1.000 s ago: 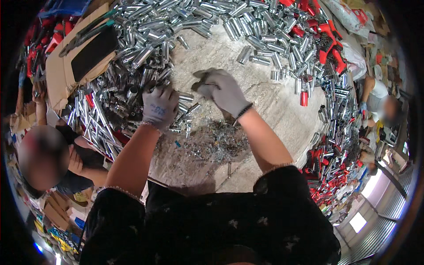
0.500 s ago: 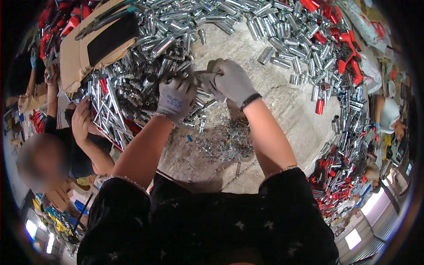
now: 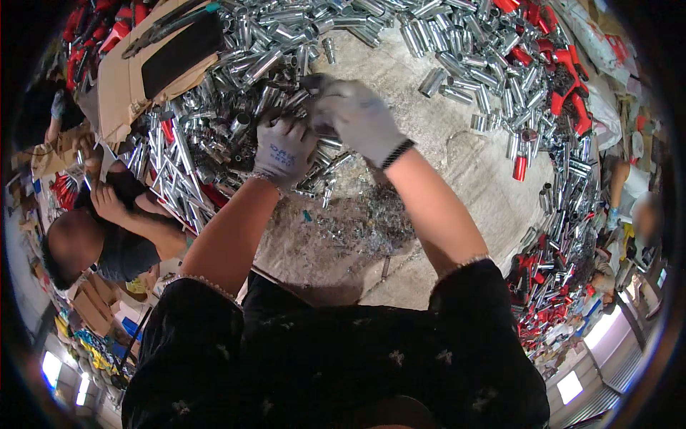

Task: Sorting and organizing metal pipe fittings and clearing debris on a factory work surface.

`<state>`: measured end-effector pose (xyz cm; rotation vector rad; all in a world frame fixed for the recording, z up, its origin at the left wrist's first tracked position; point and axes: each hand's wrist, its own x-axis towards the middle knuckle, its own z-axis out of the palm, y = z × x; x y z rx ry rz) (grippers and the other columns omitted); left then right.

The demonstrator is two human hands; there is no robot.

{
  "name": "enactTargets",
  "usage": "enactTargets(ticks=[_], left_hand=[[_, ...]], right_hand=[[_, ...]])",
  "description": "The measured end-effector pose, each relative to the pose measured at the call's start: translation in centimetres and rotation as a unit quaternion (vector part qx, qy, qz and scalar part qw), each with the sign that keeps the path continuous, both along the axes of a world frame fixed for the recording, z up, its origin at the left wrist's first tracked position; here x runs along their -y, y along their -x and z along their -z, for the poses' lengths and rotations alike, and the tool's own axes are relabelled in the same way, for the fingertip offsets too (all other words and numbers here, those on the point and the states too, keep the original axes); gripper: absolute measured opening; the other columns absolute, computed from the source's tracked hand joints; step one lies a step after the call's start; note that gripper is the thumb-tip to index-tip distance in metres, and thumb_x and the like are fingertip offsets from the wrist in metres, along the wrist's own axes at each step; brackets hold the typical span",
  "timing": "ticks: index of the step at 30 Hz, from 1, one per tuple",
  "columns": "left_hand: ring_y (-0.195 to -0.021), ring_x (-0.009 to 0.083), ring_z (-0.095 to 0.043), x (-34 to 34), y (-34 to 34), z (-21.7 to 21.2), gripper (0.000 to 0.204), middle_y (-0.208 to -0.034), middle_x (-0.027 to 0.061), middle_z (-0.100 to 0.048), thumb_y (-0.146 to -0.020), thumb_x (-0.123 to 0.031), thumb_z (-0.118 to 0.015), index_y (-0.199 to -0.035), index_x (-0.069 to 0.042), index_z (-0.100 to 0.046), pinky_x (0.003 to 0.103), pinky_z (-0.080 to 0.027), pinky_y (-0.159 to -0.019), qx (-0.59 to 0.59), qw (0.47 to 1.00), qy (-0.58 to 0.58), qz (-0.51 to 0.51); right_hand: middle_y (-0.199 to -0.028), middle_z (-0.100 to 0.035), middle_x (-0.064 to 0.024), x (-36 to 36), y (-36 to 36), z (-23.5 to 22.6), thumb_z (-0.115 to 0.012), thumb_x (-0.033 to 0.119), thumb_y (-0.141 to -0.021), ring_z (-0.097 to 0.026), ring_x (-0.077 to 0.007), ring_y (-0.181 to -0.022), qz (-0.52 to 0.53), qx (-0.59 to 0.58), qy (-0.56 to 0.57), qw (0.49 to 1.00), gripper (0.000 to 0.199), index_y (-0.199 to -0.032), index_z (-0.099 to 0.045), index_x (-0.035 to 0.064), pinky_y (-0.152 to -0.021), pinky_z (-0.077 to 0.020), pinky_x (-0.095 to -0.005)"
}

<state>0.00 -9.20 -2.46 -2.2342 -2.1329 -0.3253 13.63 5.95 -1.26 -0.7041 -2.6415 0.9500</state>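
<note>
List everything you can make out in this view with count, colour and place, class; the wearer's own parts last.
Short metal tubes: many, silver, heaped far side
Thin rods: many, silver, left
Red parts: many, red, right and far left
Cardboard: one, brown, far left
Dark rectangle: one, black, on cardboard
Long tool: one, dark, teal-tipped, on cardboard
Small scraps: uncountable, mixed, near side
Work surface: one, pale, centre
Co-workers: at least two, black-topped left, pale-topped right
Left hand: one, grey-gloved, by the tubes
Right hand: one, grey-gloved, beside it
Shirt: one, black, bottom
</note>
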Motion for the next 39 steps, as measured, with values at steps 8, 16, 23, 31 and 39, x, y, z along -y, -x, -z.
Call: enactTargets(ticks=[8,16,23,31,39], left_hand=[[-0.102,0.0225,-0.059,0.4,0.0,0.0,0.026,-0.108,0.0000,-0.066,-0.078,-0.037,-0.069,-0.095,-0.018,-0.071,0.056,-0.042,-0.093,-0.012,0.999,0.037,-0.025],[-0.090,0.0234,-0.062,-0.3,-0.1,0.4,0.022,-0.103,0.0020,-0.065,-0.078,-0.034,-0.069,-0.091,-0.017,-0.070,0.054,-0.045,-0.086,-0.022,1.000,0.019,0.001],[-0.093,0.0241,-0.060,0.1,0.2,0.0,0.019,-0.095,0.0020,-0.065,-0.076,-0.033,-0.069,-0.084,-0.016,-0.068,0.052,-0.044,-0.086,-0.016,0.999,0.015,-0.025],[-0.101,0.0225,-0.059,-0.4,-0.2,0.4,0.029,-0.103,0.0018,-0.066,-0.076,-0.038,-0.070,-0.095,-0.016,-0.072,0.052,-0.045,-0.090,-0.038,0.998,0.048,-0.004],[-0.094,0.0239,-0.061,-0.1,-0.3,-0.2,0.028,-0.096,0.0035,-0.065,-0.070,-0.033,-0.072,-0.089,-0.013,-0.069,0.052,-0.044,-0.091,-0.021,0.998,0.054,-0.025]], right_hand=[[-0.106,-0.066,-0.0139,0.0,0.3,0.7,-0.061,0.014,-0.085,-0.061,-0.0327,-0.104,-0.007,0.109,-0.102,0.989,0.021,-0.102,-0.071,0.0071,-0.092,-0.0505,-0.0427],[-0.109,-0.067,-0.0119,0.9,2.4,3.8,-0.060,0.013,-0.084,-0.061,-0.0319,-0.106,-0.042,-0.025,-0.015,0.999,0.023,-0.104,-0.071,0.0130,-0.093,-0.0505,-0.0435],[-0.104,-0.070,-0.0103,-0.7,1.2,0.2,-0.059,0.012,-0.085,-0.066,-0.0318,-0.095,-0.003,0.240,-0.138,0.961,0.016,-0.084,-0.074,0.0069,-0.086,-0.0528,-0.0435],[-0.116,-0.065,-0.0164,1.4,1.7,5.0,-0.055,0.013,-0.088,-0.056,-0.0345,-0.110,-0.062,-0.028,0.083,0.994,0.032,-0.118,-0.066,0.0116,-0.101,-0.0445,-0.0416],[-0.107,-0.066,-0.0110,1.1,1.3,1.3,-0.059,0.017,-0.086,-0.061,-0.0275,-0.097,-0.116,0.149,-0.224,0.956,0.020,-0.100,-0.072,0.0081,-0.079,-0.0490,-0.0385]])
